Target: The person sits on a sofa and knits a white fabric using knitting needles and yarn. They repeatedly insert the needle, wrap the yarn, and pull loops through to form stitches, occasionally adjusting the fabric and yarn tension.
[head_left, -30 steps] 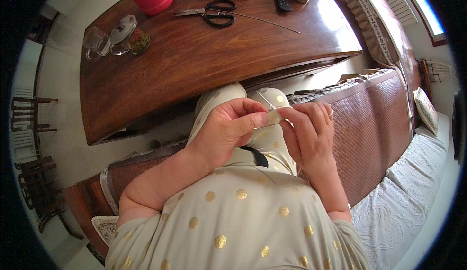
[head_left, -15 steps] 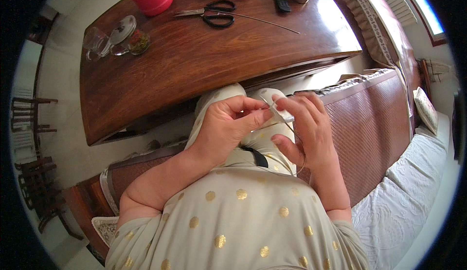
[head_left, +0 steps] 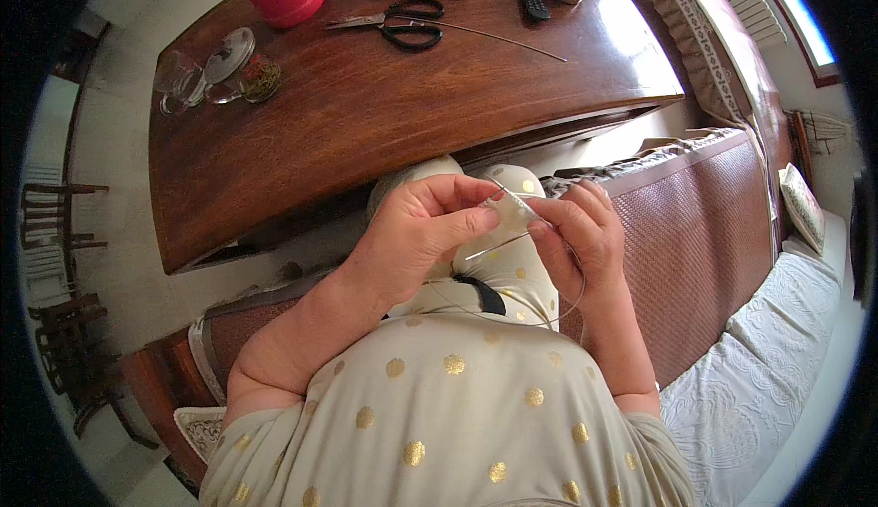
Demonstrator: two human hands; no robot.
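Over the lap, the left hand [head_left: 416,237] and right hand [head_left: 581,233] pinch a small pale cloth [head_left: 509,217] and a thin needle [head_left: 494,246], fingers closed tight. Farther off, scissors [head_left: 402,27] lie near the worktop's [head_left: 366,114] far edge.

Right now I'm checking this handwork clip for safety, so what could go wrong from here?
The thin metal needle lies between the left hand and right hand, close to the fingertips, so a slip might prick one. The fine thread loops loosely below the right hand and could tangle or snag. The small pale piece is only pinched and could drop into the lap.
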